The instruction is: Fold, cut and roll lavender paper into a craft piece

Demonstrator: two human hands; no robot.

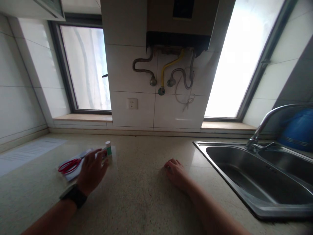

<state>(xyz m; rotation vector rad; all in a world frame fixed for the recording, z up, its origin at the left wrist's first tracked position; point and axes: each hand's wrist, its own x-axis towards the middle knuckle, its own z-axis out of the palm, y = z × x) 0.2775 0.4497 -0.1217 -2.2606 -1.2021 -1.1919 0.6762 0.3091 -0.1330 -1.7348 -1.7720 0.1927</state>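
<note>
Tube (109, 150), green with white cap, stands upright on the counter (137, 199), just beside my left grip (91, 171). Fingers loosely spread; contact, I can't tell. Light, low touch seems best, lest it tip. Red loops (69, 169) lie beyond my wrist. Right grip (175, 171) rests curled, contents hidden.

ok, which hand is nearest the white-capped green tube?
The left hand, with the black wristband; the bare-wristed right hand is nearer the steel sink.
</note>
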